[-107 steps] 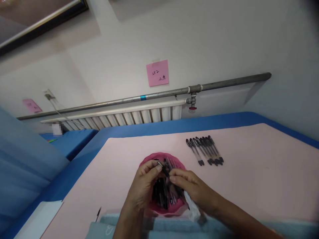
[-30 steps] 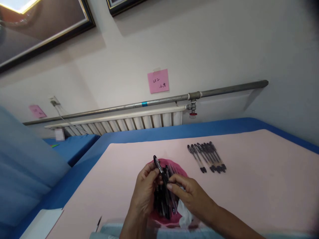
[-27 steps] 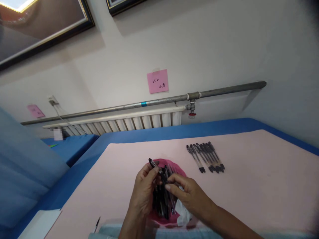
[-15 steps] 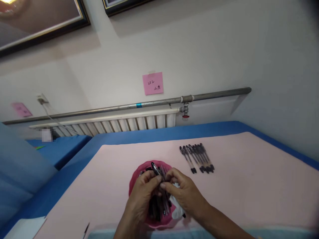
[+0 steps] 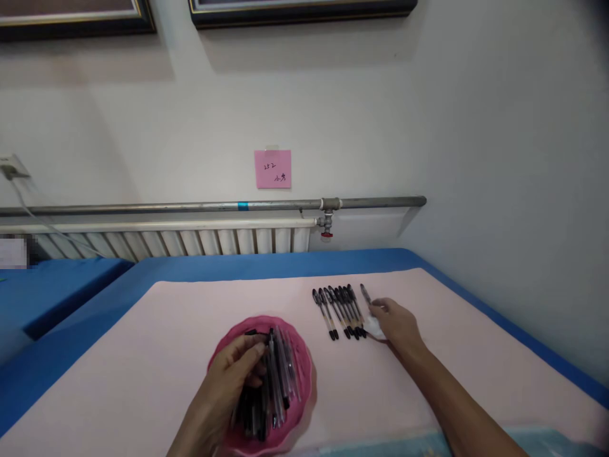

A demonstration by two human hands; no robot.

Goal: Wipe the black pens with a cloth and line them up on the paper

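At the right end of a row of black-capped pens [image 5: 339,311], my right hand [image 5: 398,325] grips another pen [image 5: 365,293] by its lower part. A crumpled white cloth or tissue [image 5: 373,327] is tucked under that same hand. My left hand [image 5: 233,368] is over the left side of a pink scalloped basket [image 5: 308,381], thumb and fingers pinched together. Whatever is between those fingertips is hard to make out against the dark pens behind. Inside the basket lie several loose clear-barrelled pens [image 5: 276,374], partly covered by my left hand.
A pink sheet [image 5: 157,343] covers the blue table [image 5: 280,262]. Behind it are a white radiator [image 5: 228,241] and a metal pipe [image 5: 190,207] with a red-handled valve [image 5: 327,235]. A pink note [image 5: 273,169] is taped to the wall. Light-blue material [image 5: 399,444] lies along the near edge.
My hands, together over the basket before, are now apart. My right hand has moved right with a pen and the white cloth to the row's end. The camera view has levelled and shifted.
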